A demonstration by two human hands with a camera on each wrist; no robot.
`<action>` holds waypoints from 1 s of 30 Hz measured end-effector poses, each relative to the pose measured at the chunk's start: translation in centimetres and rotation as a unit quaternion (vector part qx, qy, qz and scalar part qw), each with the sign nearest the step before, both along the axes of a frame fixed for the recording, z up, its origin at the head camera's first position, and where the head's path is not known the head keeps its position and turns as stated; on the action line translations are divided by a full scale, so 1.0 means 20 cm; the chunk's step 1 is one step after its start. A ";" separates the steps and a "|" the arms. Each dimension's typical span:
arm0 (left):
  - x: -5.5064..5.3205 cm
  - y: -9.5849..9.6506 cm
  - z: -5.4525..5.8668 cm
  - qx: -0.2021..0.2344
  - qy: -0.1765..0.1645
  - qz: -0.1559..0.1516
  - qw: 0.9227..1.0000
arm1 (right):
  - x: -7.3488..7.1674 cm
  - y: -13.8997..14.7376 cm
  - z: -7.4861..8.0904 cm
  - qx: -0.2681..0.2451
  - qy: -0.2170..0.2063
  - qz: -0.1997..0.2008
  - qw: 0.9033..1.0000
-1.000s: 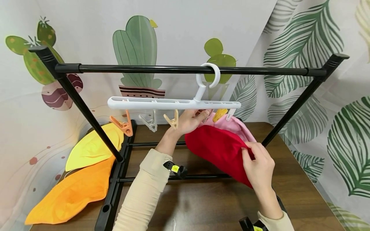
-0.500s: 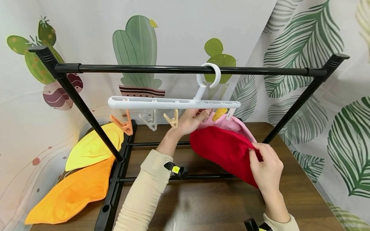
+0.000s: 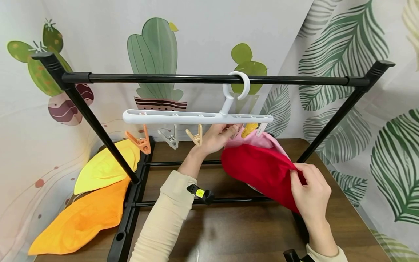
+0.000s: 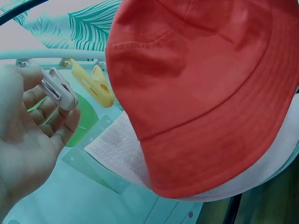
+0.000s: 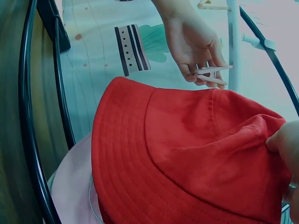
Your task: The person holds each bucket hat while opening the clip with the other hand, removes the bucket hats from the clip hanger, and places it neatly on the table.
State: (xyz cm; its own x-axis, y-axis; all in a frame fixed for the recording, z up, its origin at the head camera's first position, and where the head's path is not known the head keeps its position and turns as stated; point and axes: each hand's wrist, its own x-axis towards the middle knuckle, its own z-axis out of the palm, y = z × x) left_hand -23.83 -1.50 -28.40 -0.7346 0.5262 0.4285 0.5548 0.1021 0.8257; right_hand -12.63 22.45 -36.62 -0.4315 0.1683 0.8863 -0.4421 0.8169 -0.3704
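My left hand (image 3: 216, 140) is raised under the right half of a white hanger (image 3: 183, 117) and pinches a pale pink clothespin (image 4: 60, 93) that hangs from it. My right hand (image 3: 311, 191) pinches the crown of a red bucket hat (image 3: 258, 171), its brim facing left in the head view. In the left wrist view the hat fills the right side, a short gap away from the clothespin. Behind it hangs a pink hat (image 3: 266, 142), beside a yellow clothespin (image 3: 249, 130) and a white clothespin (image 3: 261, 129). The red hat hides much of the pink one.
The hanger hooks over the top bar (image 3: 157, 78) of a black rack standing on a wooden table (image 3: 229, 233). Orange (image 3: 140, 140), grey (image 3: 171, 137) and beige clothespins (image 3: 195, 135) dangle at left. A yellow hat (image 3: 108, 165) and an orange hat (image 3: 82, 222) lie by the rack's left foot.
My right hand has moved the red hat to the right and slightly down, away from my left hand. The left hand stays in place at the clothespin.
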 end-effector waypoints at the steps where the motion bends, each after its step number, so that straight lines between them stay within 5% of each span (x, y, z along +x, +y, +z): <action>1: 0.00 0.00 0.00 -0.001 -0.004 0.002 1.000 | 0.00 0.00 0.00 0.000 0.001 -0.002 1.000; 17: 0.01 0.03 -0.01 0.015 -0.062 0.019 0.998 | 0.06 0.08 0.00 -0.008 0.005 -0.020 1.000; 30: 0.00 0.04 -0.03 0.037 -0.038 0.002 0.999 | 0.09 0.17 0.00 -0.021 0.018 -0.050 0.998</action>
State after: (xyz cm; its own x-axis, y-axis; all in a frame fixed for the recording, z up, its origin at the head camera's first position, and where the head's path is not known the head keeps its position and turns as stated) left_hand -23.91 -0.80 -28.92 -0.7686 0.4923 0.4086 0.4899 0.0421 0.8707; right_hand -10.86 25.81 -36.61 -0.3786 0.2457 0.8923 -0.3727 0.8420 -0.3900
